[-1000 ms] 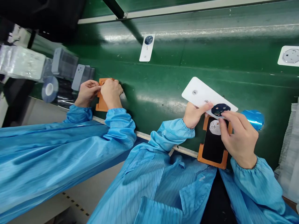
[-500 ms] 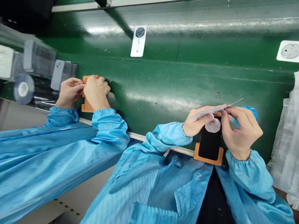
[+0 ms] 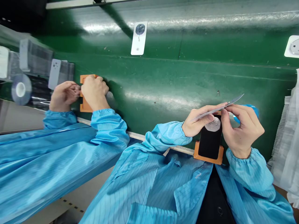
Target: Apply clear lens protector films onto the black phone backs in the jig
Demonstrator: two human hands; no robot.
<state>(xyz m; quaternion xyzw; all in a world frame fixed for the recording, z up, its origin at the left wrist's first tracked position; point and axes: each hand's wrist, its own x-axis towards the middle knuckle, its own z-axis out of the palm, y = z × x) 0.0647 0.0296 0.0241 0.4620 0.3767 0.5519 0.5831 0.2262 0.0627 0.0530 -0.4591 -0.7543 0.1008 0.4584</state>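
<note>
Between my two hands a thin pale film sheet (image 3: 211, 112) is held up, seen nearly edge-on. My left hand (image 3: 195, 120) grips its left part between thumb and fingers. At its right part, the thumb and fingers of my right hand (image 3: 243, 124) pinch it. Below the sheet lies a black phone back panel (image 3: 210, 141) with a pale octagonal camera area (image 3: 213, 125), seated in an orange fixture (image 3: 197, 154) at the table's near edge. A blue round object (image 3: 251, 109) is partly hidden behind my right hand.
On the green table (image 3: 151, 77) lies a white phone panel (image 3: 139, 39); another white panel (image 3: 291, 46) is far right. At left, a co-worker's hands (image 3: 94, 91) work over an orange fixture (image 3: 86, 105), near a film roll (image 3: 21, 89) and stacked panels (image 3: 54, 73). White sheets (image 3: 287, 140) hang right.
The right end of the film sheet now bends up a little more between my hands. The co-worker's left hand has drawn back leftward from the fixture. The view has shifted slightly.
</note>
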